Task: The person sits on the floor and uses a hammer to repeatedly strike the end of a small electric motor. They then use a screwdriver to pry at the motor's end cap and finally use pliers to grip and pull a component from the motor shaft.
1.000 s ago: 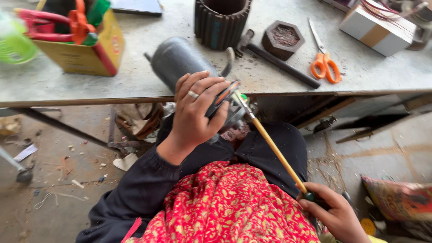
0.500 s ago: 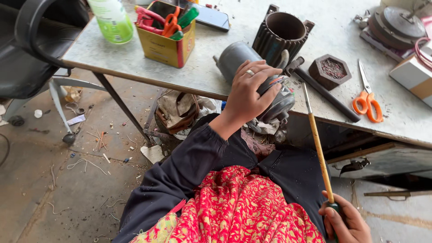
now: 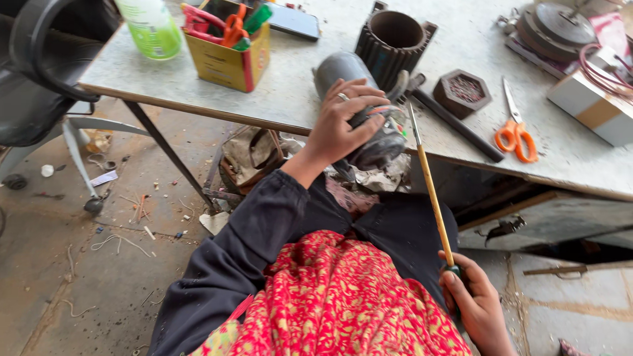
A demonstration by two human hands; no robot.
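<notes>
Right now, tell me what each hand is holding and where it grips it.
The left hand grips the grey motor over its near end, at the table edge. The right hand holds the thin stick by its lower end.

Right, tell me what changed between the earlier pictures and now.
Mostly the view swung left: the yellow tool box and green bottle came in, and the orange scissors slid right. The long thin stick stands steeper. Unchanged: the left hand still grips the grey motor at the table edge, the right hand still holds the stick's lower end, its tip at the motor.
</notes>
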